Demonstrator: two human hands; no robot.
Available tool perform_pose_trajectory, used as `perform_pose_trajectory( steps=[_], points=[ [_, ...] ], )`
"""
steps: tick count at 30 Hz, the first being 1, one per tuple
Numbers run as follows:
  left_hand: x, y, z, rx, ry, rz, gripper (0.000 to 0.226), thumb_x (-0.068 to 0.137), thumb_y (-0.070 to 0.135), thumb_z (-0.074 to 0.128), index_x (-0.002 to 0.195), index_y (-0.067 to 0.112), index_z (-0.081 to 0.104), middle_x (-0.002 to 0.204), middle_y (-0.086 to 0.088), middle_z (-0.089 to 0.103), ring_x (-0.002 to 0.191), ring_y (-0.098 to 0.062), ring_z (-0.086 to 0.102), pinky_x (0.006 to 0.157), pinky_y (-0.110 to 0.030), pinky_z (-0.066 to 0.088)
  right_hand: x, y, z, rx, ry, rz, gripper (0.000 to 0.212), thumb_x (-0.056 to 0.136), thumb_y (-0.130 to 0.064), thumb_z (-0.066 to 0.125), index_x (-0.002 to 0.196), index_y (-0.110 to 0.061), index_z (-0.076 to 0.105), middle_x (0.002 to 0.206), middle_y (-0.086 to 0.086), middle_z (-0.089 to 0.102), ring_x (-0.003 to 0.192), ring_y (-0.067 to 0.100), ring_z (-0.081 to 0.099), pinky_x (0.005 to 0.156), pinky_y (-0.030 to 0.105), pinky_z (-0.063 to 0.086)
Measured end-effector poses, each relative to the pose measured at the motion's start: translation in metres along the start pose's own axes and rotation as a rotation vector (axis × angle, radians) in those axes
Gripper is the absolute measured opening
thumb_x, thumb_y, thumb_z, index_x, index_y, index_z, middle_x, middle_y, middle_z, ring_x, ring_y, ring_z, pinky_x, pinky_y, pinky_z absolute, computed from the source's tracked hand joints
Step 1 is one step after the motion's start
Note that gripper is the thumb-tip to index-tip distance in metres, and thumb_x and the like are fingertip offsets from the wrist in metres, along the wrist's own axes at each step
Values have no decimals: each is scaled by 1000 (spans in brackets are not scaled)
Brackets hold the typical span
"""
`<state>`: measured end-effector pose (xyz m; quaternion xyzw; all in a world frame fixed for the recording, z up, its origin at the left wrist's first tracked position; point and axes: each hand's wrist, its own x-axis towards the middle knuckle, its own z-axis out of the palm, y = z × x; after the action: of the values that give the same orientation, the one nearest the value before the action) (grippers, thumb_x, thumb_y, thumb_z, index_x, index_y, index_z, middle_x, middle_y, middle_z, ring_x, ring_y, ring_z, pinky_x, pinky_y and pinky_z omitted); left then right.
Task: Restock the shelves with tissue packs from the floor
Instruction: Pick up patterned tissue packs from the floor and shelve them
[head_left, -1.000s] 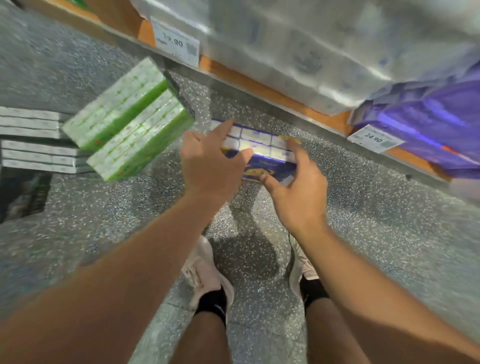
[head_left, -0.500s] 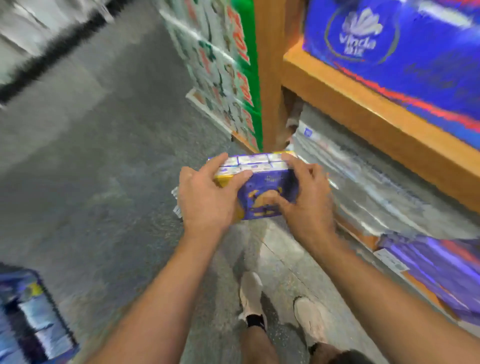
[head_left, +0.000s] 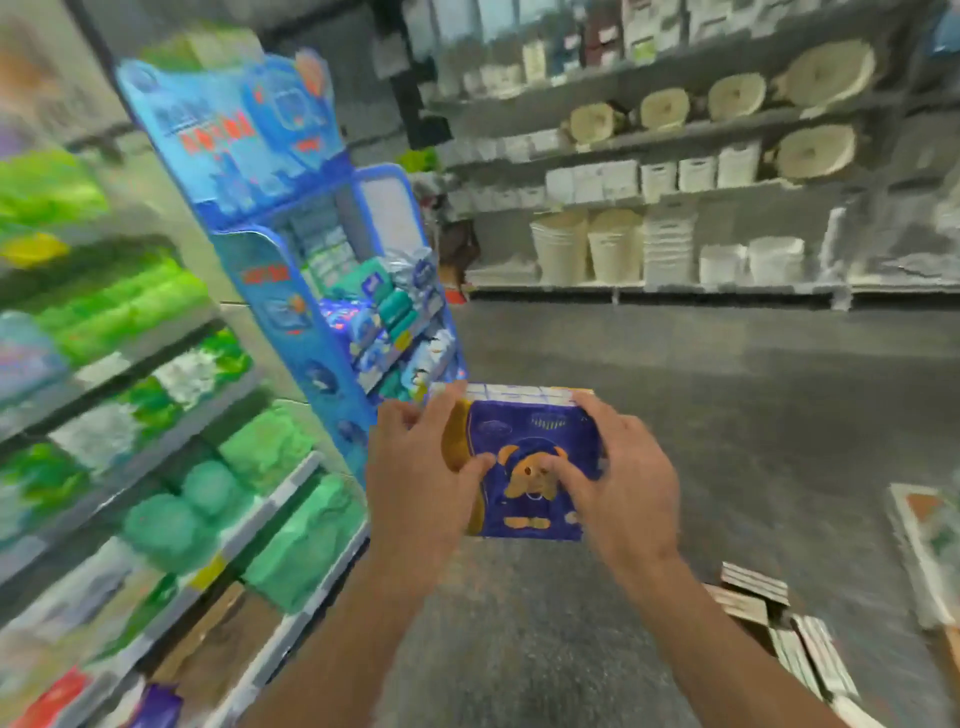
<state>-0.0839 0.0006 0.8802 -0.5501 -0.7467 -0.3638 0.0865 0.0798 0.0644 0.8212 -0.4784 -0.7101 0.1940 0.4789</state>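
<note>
I hold a blue tissue pack (head_left: 524, 441) with a yellow bear print at chest height, upright, in front of me. My left hand (head_left: 421, 478) grips its left side with the thumb on the front. Its right side is gripped by my right hand (head_left: 618, 478), fingers spread over the front. The shelves (head_left: 156, 452) on my left hold green and white tissue packs on several levels. More packs (head_left: 753, 587) lie on the floor at the lower right.
A tall blue display stand (head_left: 291, 234) with small packs stands just left of my hands. A far wall of shelves (head_left: 675, 197) holds white bins and round baskets. Grey floor (head_left: 727, 389) stretches ahead. A flat printed item (head_left: 924, 540) lies at the right edge.
I lifted the blue pack off the floor with both hands and turned from the low orange shelf toward the aisle; the view now faces the green-pack shelves and blue stand.
</note>
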Motion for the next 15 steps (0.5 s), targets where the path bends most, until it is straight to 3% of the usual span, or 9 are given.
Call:
perform_pose_trajectory(
  steps=[5,9,12,15],
  points=[
    [2,-149,-152,155,240,-192,74,62,38,87,130,40,57,101,5,35,90,-15,45,77,-22,30,-6,-178,136,144,-179,-275,73,73,-55,71,139,-39,45,115,-5,59,99,17,58,78,30,44],
    [-3,-249,-273,312,374,-271,74,66,46,83,134,39,54,100,2,39,88,-14,42,75,-20,30,-28,-320,223,244,-314,-436,80,71,-46,78,141,-42,40,122,-5,58,106,21,58,82,37,50],
    [-4,-303,-346,406,456,-306,72,67,47,83,133,40,53,104,0,41,97,-21,49,81,-29,40,-45,-399,274,304,-324,-529,81,70,-44,80,141,-42,41,121,-6,61,103,20,61,79,36,52],
    [2,-344,-395,480,514,-313,72,65,47,84,131,41,54,101,2,41,97,-22,51,80,-29,40,-53,-454,315,346,-300,-589,79,71,-41,82,141,-36,46,121,-3,64,103,23,63,79,37,52]
  ],
)
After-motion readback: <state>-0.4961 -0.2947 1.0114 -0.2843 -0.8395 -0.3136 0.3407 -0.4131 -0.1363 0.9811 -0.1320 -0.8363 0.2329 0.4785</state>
